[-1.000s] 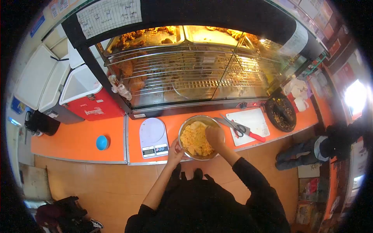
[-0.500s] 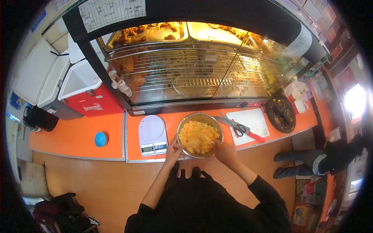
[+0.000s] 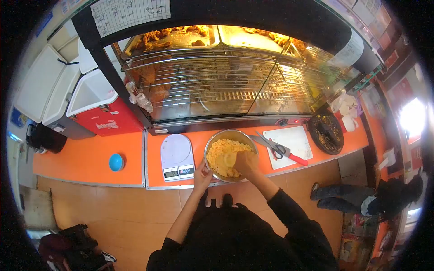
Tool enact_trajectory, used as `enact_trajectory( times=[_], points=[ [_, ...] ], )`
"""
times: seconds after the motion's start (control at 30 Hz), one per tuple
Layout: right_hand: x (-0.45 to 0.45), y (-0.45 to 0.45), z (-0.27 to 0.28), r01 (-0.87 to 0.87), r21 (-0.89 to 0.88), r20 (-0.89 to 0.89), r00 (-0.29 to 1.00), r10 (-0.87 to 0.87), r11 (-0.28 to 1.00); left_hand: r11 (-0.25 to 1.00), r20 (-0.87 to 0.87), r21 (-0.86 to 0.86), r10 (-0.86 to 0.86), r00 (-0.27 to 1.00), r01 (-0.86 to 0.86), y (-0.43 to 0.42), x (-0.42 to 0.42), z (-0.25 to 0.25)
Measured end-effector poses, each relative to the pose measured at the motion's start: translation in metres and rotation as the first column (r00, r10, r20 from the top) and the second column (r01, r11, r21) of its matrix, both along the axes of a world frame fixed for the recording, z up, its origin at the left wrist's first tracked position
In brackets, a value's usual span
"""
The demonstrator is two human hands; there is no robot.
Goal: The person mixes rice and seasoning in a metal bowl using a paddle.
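Note:
A round metal bowl (image 3: 207,151) full of yellow-orange rice (image 3: 222,148) sits near the counter's front edge. My left hand (image 3: 203,177) holds the bowl's rim at its lower left, fingers outside the wall. Over the right part of the bowl, my right hand (image 3: 245,164) is closed on a pale, rounded rice paddle (image 3: 226,160) that is pressed into the rice. Its handle is hidden in my fist. A white digital kitchen scale (image 3: 177,156) stands left of the bowl.
Scissors (image 3: 276,148) and a red-handled knife (image 3: 296,158) lie by a white cutting board (image 3: 291,137). A dark stone mortar (image 3: 325,134) sits farther right. A glass food warmer (image 3: 226,90) stands behind. To the left are a blue cup (image 3: 116,162) and red cooler (image 3: 106,113). A person (image 3: 375,198) stands at right.
My right hand has moved left and up from the bowl's right rim to over the rice, carrying the rice paddle. My left hand stays at the rim. The person at right has shifted slightly.

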State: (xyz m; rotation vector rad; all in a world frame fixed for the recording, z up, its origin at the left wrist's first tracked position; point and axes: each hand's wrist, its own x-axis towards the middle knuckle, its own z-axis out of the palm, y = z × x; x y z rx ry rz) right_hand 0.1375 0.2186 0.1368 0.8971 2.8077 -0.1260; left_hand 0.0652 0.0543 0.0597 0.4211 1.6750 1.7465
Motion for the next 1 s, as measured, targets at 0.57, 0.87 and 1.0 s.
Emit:
enact_trajectory(
  times=[0.57,0.87,1.0],
  points=[
    [0.044,-0.031,-0.026,-0.115,-0.106,0.096,0.988,0.125,0.988,0.98,0.203,0.193,-0.084,0.975,0.044,-0.006,0.009,-0.008],
    [0.042,0.004,-0.054,0.309,-0.937,0.35,0.822,-0.449,-0.165,0.979,0.263,0.201,-0.09,0.961,0.036,-0.014,0.016,0.002],
    [0.051,0.03,-0.085,0.142,-0.589,0.607,0.728,-0.319,-0.796,0.971,0.174,0.22,-0.138,0.975,0.098,-0.016,0.016,-0.017]
  ],
)
